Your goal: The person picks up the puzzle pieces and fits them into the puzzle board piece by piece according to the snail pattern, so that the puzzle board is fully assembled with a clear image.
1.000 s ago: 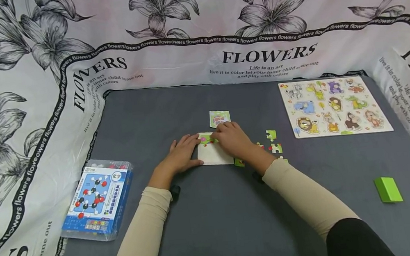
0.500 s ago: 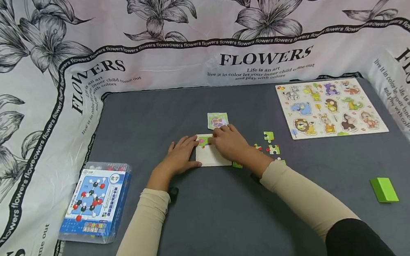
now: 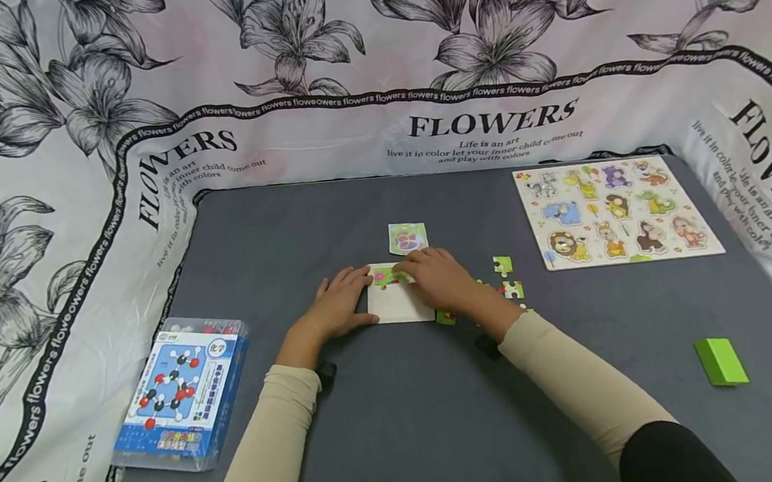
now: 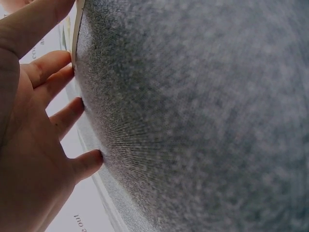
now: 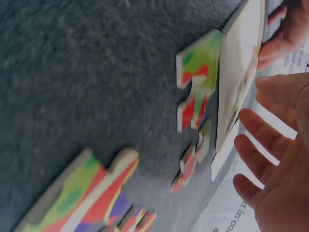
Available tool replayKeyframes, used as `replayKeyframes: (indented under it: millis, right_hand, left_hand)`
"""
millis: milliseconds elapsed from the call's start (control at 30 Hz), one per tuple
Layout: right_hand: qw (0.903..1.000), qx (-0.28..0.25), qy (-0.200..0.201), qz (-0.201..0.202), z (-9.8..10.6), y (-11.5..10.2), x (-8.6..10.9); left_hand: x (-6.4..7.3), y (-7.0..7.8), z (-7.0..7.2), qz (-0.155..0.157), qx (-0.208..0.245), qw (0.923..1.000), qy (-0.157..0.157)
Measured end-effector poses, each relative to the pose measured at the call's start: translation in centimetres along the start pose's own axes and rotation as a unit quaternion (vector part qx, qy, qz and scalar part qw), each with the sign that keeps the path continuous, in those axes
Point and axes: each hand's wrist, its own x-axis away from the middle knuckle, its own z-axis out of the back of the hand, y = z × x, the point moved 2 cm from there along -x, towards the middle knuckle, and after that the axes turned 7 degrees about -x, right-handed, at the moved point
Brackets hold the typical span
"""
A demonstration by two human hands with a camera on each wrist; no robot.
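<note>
A small pale puzzle board (image 3: 399, 309) lies on the grey cloth, with green and pink puzzle pieces (image 3: 384, 278) along its top edge. My left hand (image 3: 333, 308) rests at the board's left side, fingers spread; the left wrist view shows its fingertips along the edge. Over the board's upper right is my right hand (image 3: 441, 278), its fingertips touching the pieces near the top and partly covering them. In the right wrist view, its fingers (image 5: 260, 140) are slightly bent, with nothing visible pinched. Loose jigsaw pieces (image 5: 200, 63) lie against and near the board's right side.
A picture card (image 3: 407, 237) lies just beyond the board. More loose pieces (image 3: 512, 289) are right of the right hand. An animal puzzle board (image 3: 533, 246) lies at the back right, a green block (image 3: 722, 361) nearer. A blue-labelled plastic box (image 3: 178, 397) stands left.
The head view has tilted slightly, shifting everything down in it. The right hand's fingertips have shifted slightly over the pieces at the board's top; the left hand stays at the edge.
</note>
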Motion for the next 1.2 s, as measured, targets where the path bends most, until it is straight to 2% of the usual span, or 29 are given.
replayKeyframes:
  millis: [267, 467, 567, 1033, 1200]
  right_hand:
    - [0.9995, -0.030, 0.013, 0.004, 0.5, 0.8, 0.8]
    - [0.9979, -0.008, 0.025, 0.059, -0.1, 0.6, 0.8]
    - [0.9971, -0.008, 0.022, 0.072, -0.3, 0.5, 0.8]
    - [0.9957, -0.026, 0.035, 0.082, -0.5, 0.4, 1.1]
    - [0.9960, -0.029, 0.035, 0.077, 0.0, 0.5, 1.4]
  left_hand:
    - [0.0, -0.5, -0.1, 0.002, -0.003, 1.0000, 0.003]
    - [-0.2, -0.5, -0.2, -0.002, -0.005, 1.0000, 0.004]
    - [-0.2, -0.3, -0.1, -0.004, -0.003, 1.0000, 0.002]
    - [-0.2, 0.0, -0.1, 0.000, -0.001, 1.0000, -0.003]
    - [0.0, 0.0, -0.1, -0.001, -0.003, 1.0000, -0.001]
